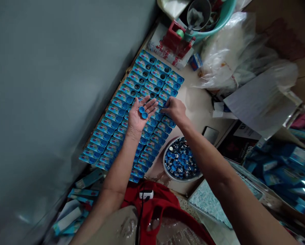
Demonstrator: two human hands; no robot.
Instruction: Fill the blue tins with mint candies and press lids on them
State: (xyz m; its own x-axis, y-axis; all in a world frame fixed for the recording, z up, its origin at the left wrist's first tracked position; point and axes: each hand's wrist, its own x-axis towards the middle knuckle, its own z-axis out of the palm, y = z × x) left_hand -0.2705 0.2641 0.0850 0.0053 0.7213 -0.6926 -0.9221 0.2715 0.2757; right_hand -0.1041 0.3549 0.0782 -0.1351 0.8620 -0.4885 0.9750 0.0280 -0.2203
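My left hand (139,114) is palm up over the blue cases, its fingers loosely extended and two small round blue caps (143,112) resting on it. Just to its right, my right hand (174,109) reaches down to the rows with thumb and fingers pinched together. What lies between those fingertips is hidden. Beneath both hands are rows of flat blue printed cases (105,128). Many have a blue round piece at one end; several near the far end show a dark round spot there instead. A round bowl (165,166) full of blue and silvery caps stands below my right forearm.
A red tape dispenser (173,35) and a teal basin (227,17) stand at the far end. Clear plastic bags (226,51) and a white sheet (262,102) lie to the right. A phone (210,135) is beside the bowl. A grey wall (52,68) borders the left.
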